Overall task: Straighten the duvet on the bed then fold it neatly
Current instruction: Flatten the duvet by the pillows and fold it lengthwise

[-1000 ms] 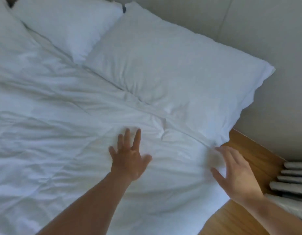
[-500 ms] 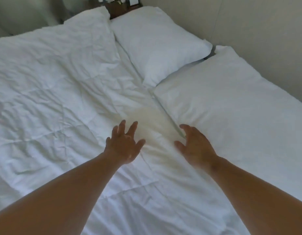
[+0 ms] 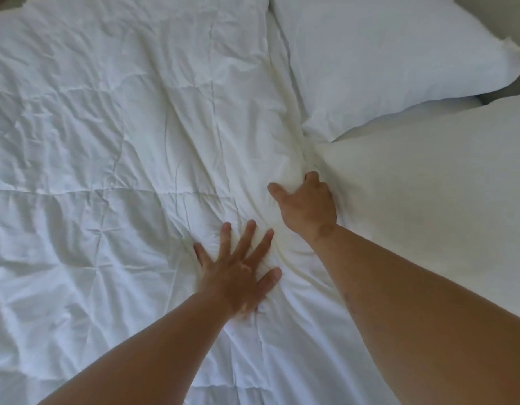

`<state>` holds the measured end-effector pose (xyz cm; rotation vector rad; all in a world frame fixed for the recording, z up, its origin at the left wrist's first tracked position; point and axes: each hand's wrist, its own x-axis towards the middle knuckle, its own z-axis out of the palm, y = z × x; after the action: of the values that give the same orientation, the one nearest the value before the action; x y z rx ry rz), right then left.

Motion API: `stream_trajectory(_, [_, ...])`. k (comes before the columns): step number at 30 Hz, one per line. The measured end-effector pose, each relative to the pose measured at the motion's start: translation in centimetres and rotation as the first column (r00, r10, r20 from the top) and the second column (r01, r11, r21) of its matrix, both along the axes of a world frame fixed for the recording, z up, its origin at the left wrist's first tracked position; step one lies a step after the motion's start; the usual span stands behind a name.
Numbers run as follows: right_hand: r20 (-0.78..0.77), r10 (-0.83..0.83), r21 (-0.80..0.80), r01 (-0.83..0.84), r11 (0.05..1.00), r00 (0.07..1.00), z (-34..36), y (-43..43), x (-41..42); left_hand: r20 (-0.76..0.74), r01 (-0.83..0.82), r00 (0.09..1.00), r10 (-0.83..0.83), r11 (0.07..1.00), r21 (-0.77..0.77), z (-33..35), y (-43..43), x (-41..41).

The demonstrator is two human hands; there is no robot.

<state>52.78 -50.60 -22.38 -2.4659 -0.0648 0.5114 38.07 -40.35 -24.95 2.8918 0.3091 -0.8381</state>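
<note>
**As the left hand (image 3: 238, 270) flattens, the duvet (image 3: 106, 147) is gripped by the right hand (image 3: 309, 207)**

Where both hands were held open just above the cloth half a second ago, contact has now been made. The left hand is laid flat on the duvet, fingers spread wide and straight, palm pressed down, and creases are seen fanning out from under it. Nothing is held by it. The right hand, open a moment back, is now curled. Its fingers are dug into a bunched ridge at the duvet's edge, the thumb is stretched out to the left along the fabric, and a raised fold is caught in that grip. The two hands are set near each other, right beyond left.

The duvet is spread across the bed, white, quilted and rumpled, filling the left and middle of the view. Its gripped edge is met by the near pillow (image 3: 442, 206), against which the right hand is tucked. Beyond it the far pillow (image 3: 384, 59) is seen, its corner touching the near one. The view has been drawn closer since the earlier frame. The far pillow, then seen whole, is now cut off by the top edge, and only a sliver of wall (image 3: 504, 13) is left at the upper right.
</note>
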Motion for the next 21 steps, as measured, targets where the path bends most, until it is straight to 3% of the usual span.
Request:
stream_trajectory(3, [0.011, 0.021, 0.105, -0.022, 0.994, 1.000, 0.6, 1.6, 0.8, 0.014, 0.019, 1.000, -0.020, 1.000, 0.008, 0.8, 0.0, -0.2])
stream_trajectory(5, [0.119, 0.034, 0.069, -0.042, 0.997, 0.992, 1.2, 0.4, 2.0, 0.121, 0.004, 0.993, -0.002, 1.000, -0.015, 1.2, 0.6, -0.6])
stream_trajectory(8, [0.175, -0.100, -0.024, 0.106, 0.994, 0.980, 0.7, -3.5, 3.4, 0.256, 0.023, 0.966, -0.041, 0.997, 0.077, 1.1, 5.3, -1.0])
stream_trajectory(10, [0.071, -0.009, -0.146, 0.019, 0.989, 0.997, 0.0, -4.0, 2.9, 0.191, -0.036, 0.981, 0.012, 0.992, 0.123, 1.2, 9.7, -0.9])
stream_trajectory(12, [0.021, 0.089, -0.187, -0.083, 0.979, 0.996, -0.1, -2.5, 3.3, 0.228, -0.075, 0.973, 0.040, 0.987, 0.144, 1.1, 14.0, 0.7])
stream_trajectory(15, [0.059, 0.060, -0.086, -0.054, 0.995, 0.996, 1.5, 0.3, 6.9, 0.375, -0.321, 0.889, 0.262, 0.942, 0.103, 2.0, 20.2, 6.8])
stream_trajectory(19, [0.049, 0.132, 0.004, -0.133, 0.991, 0.990, 3.0, 5.8, 13.4, 0.186, -0.311, 0.943, 0.277, 0.931, 0.189, 0.1, 24.1, 12.4])
stream_trajectory(21, [0.043, 0.110, -0.013, -0.109, 0.994, 0.993, 2.5, 8.9, 17.5, 0.192, -0.292, 0.948, 0.252, 0.930, 0.222, -2.1, 23.9, 12.4])
